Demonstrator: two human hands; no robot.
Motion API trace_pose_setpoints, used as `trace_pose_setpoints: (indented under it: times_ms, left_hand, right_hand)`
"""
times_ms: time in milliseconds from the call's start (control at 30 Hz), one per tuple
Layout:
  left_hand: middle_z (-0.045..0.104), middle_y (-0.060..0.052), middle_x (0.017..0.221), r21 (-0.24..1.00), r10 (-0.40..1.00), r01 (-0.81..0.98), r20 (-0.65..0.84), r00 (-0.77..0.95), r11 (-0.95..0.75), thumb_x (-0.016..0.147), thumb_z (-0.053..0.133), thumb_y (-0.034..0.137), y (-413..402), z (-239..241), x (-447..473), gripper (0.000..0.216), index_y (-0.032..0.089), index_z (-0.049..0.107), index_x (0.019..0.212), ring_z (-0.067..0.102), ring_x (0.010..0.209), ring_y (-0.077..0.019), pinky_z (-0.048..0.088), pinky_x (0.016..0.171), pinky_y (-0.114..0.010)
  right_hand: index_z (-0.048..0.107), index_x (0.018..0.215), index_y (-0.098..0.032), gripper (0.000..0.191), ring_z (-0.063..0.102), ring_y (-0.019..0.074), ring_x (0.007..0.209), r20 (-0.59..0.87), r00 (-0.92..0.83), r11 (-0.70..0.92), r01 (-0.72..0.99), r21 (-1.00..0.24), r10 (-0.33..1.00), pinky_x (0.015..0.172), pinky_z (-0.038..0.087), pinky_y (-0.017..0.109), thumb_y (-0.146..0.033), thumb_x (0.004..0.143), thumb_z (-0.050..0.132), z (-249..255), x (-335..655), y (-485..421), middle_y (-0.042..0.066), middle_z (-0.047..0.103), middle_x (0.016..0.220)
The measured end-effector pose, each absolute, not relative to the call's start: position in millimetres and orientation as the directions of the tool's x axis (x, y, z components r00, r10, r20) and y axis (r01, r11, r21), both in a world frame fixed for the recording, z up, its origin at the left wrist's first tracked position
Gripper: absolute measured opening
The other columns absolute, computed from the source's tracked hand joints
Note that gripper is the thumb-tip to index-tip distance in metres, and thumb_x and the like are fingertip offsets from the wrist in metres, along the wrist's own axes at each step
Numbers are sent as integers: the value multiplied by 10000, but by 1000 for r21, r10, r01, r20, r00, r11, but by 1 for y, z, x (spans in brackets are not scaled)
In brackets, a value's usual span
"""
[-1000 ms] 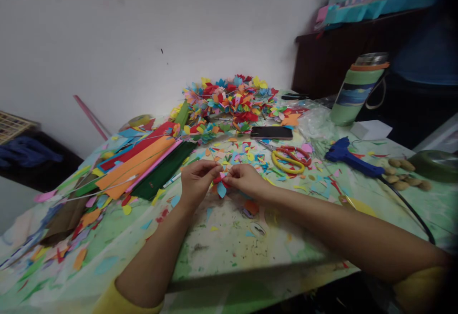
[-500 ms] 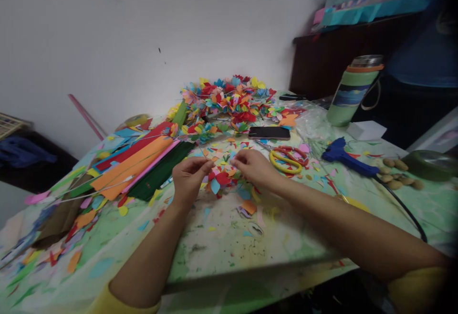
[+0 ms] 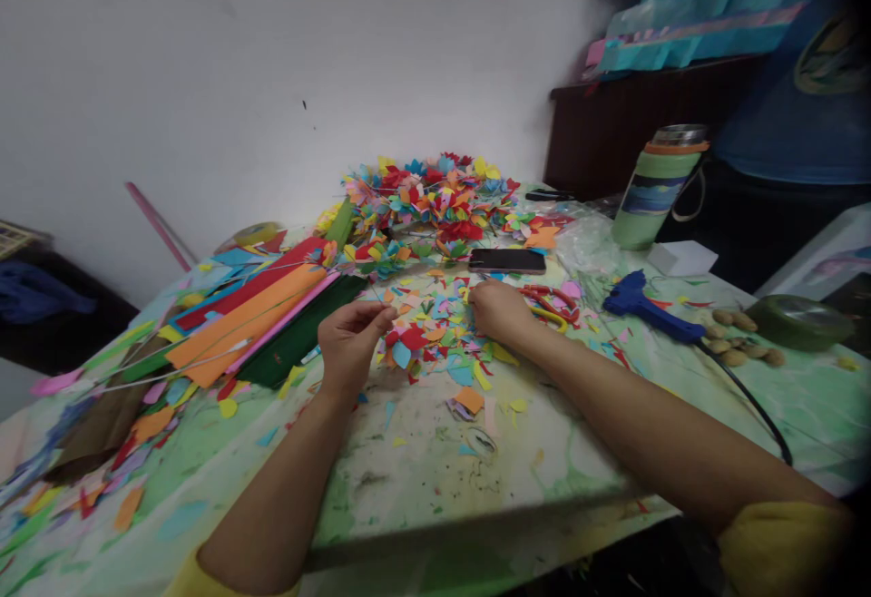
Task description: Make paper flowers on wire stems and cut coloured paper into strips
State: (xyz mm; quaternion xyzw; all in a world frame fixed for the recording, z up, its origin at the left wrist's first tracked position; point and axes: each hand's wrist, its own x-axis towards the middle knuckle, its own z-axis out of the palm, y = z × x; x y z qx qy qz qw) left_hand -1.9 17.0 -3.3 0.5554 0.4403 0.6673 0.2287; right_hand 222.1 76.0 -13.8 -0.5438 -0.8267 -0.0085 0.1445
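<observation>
My left hand [image 3: 350, 338] is closed in a pinch over the table [image 3: 422, 470], on a small paper flower [image 3: 405, 343] with red and blue petals, which seems to sit on a thin wire. My right hand [image 3: 498, 311] lies a little to the right, knuckles up. Its fingertips are curled down into the loose coloured paper scraps [image 3: 442, 311], and what they pinch is hidden. Yellow and red scissors [image 3: 551, 305] lie just right of that hand. A black phone [image 3: 507, 260] lies just beyond it.
A heap of finished paper flowers [image 3: 435, 198] fills the back of the table. Long coloured sheets [image 3: 259, 307] lie at the left. At the right are a blue glue gun [image 3: 646, 307] with its cord, a green bottle [image 3: 653, 189], a white box [image 3: 680, 257] and a person in a blue shirt [image 3: 803, 116].
My hands have moved apart. The right hand let go of the flower and went right and forward into the scraps, while the left hand kept the flower.
</observation>
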Motion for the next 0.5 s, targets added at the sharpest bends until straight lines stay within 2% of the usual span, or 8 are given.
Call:
trace_pose_setpoints:
  times_ms: [100, 167, 233, 300, 400, 500]
  left_hand:
    - [676, -4, 601, 839, 790, 195, 544, -282, -508, 618, 796, 281, 17, -4, -3, 178, 152, 714, 712, 604, 511, -111, 497, 489, -205]
    - [674, -6, 600, 841, 791, 205, 540, -286, -500, 620, 793, 284, 17, -4, -3, 179, 151, 712, 709, 602, 509, -113, 497, 485, -207]
    - [673, -7, 598, 846, 797, 207, 533, -286, -491, 621, 790, 287, 17, -4, -2, 181, 149, 710, 704, 604, 510, -114, 499, 485, -209]
    - [672, -8, 595, 849, 801, 204, 528, -280, -488, 621, 790, 291, 16, -3, -2, 185, 147, 708, 703, 607, 512, -116, 504, 492, -211]
    - [675, -11, 599, 850, 803, 197, 527, -279, -489, 610, 794, 287, 15, -1, -1, 189, 145, 705, 698, 609, 515, -115, 510, 501, -212]
    - [667, -5, 584, 849, 802, 195, 527, -281, -491, 599, 799, 273, 13, 0, 1, 181, 147, 698, 681, 594, 502, -105, 503, 492, -206]
  right_hand:
    - [691, 806, -130, 205, 593, 227, 860, 290, -314, 378, 905, -196, 904, 709, 380, 286, -175, 830, 492, -11, 224, 77, 155, 679, 869]
    - [669, 757, -147, 202, 581, 194, 756, 310, -232, 347, 852, -393, 922, 655, 368, 275, -248, 835, 511, -9, 225, 78, 109, 673, 790]
    - [620, 678, -159, 207, 527, 155, 628, 279, -141, 295, 701, -649, 950, 587, 343, 261, -310, 802, 552, -7, 225, 80, 47, 620, 657]
    - [563, 632, -169, 240, 453, 120, 541, 216, -112, 243, 517, -821, 970, 538, 321, 246, -363, 773, 565, -6, 223, 79, -6, 538, 566]
    - [522, 639, -181, 290, 382, 88, 496, 122, -144, 153, 225, -962, 982, 502, 312, 229, -449, 706, 608, -4, 217, 73, -48, 469, 540]
    - [523, 658, -180, 330, 379, 74, 503, 73, -177, 71, -19, -997, 981, 494, 316, 220, -456, 608, 697, 1, 207, 61, -56, 475, 562]
